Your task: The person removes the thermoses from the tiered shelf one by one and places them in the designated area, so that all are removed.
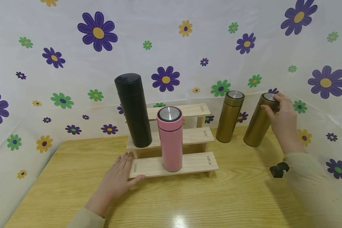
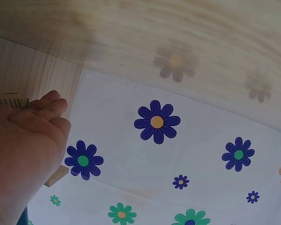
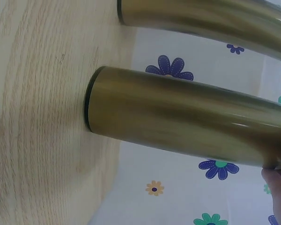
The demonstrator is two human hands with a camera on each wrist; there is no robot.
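Note:
At the right, my right hand (image 1: 285,122) grips a gold thermos bottle (image 1: 257,125) around its lid, thumb on the near side. In the right wrist view that gold thermos (image 3: 187,117) has its dark base right at the tabletop. My left hand (image 1: 118,177) lies with straight fingers against the left end of the lowest step of a three-step wooden rack (image 1: 196,162). A pink thermos (image 1: 172,145) stands upright on that lowest step. On the middle step is a tall black thermos (image 1: 135,117). The top step holds nothing visible.
A second gold thermos (image 1: 229,120) stands on the table (image 1: 239,196) between the rack and the held one. Behind everything hangs a white flowered cloth (image 1: 125,60), which also runs along both sides.

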